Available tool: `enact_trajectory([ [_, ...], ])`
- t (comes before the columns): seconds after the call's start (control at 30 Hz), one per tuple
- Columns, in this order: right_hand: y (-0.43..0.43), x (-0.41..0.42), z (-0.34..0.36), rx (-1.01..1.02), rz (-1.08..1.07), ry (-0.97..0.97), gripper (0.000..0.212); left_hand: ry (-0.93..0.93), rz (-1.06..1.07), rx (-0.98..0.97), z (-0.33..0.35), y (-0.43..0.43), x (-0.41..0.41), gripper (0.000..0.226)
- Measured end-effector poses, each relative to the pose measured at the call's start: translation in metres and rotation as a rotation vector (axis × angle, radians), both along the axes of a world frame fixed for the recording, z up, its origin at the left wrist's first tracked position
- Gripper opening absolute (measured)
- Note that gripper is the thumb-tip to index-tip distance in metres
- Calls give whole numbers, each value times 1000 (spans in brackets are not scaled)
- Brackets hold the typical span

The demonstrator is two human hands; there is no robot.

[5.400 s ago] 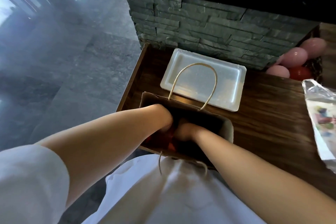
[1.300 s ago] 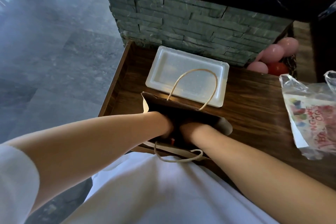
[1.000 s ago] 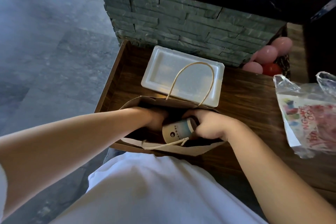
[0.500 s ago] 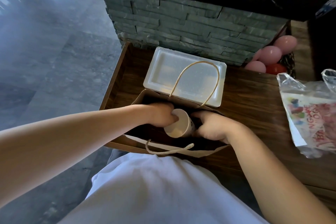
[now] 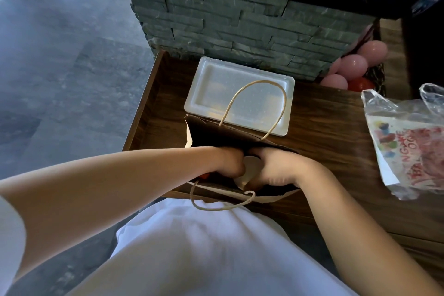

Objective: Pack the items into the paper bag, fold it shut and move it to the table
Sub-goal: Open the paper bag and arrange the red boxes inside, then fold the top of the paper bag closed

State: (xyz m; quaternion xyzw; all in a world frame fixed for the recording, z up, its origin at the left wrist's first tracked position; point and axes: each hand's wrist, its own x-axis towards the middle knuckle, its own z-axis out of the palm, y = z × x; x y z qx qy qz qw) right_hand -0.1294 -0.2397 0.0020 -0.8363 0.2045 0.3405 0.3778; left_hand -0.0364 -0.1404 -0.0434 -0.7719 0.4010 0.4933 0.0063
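Note:
A brown paper bag (image 5: 216,133) with twine handles stands open on the wooden ledge (image 5: 324,134) in front of me. Both my hands are inside its mouth. My left hand (image 5: 230,162) and my right hand (image 5: 274,170) grip a pale round cup (image 5: 249,170) from either side, its flat end facing up. A bit of something red (image 5: 204,176) shows in the bag beside my left wrist. The rest of the bag's contents is hidden.
A white foam tray (image 5: 211,89) lies behind the bag against a stone-clad wall (image 5: 240,31). A printed clear plastic bag (image 5: 408,142) lies at the right. Pink and red balls (image 5: 353,67) sit in a basket at the back right. Grey floor drops off left.
The cup came up into view between my hands about a second ago. It has since turned end-up and sunk lower in the bag, with both hands closing over it.

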Motion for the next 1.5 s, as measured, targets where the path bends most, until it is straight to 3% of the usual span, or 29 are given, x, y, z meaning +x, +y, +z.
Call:
enact_trajectory([
  [0.17, 2, 6, -18, -194, 72, 103, 52, 26, 26, 58, -13, 6, -2, 32],
  [0.33, 10, 10, -27, -210, 185, 240, 43, -16, -26, 91, -23, 12, -5, 28],
  [0.7, 9, 2, -29, -282, 185, 221, 31, -101, -183, 76, -22, 24, 6, 30],
  [0.83, 8, 1, -3, -274, 174, 150, 39, -127, -292, 125, 7, 32, 9, 32],
  [0.93, -9, -17, 33, -214, 75, -85, 47, -70, -223, -11, 52, 39, 16, 30],
  [1.0, -23, -40, 64, -9, -89, -273, 55, 31, -52, -169, 89, 51, 38, 31],
  [1.07, -37, -68, 84, 225, -306, -419, 53, 258, 390, -319, 119, 62, 62, 39],
  [1.1, -45, -83, 85, 253, -380, -469, 51, 390, 643, -360, 125, 68, 73, 43],
  [1.17, -56, -109, 74, 187, -510, -492, 46, 462, 850, -379, 124, 91, 85, 43],
  [1.23, -55, -131, 49, 100, -608, -422, 50, 208, 808, -354, 115, 127, 91, 31],
  [1.3, -43, -141, 25, 47, -619, -319, 58, -58, 728, -413, 104, 161, 93, 38],
  [1.4, -8, -126, -1, 148, -617, -252, 63, 61, 654, -361, 81, 171, 68, 59],
  [1.5, 23, -94, -17, 240, -625, -340, 50, 101, 548, -383, 43, 147, 32, 61],
])
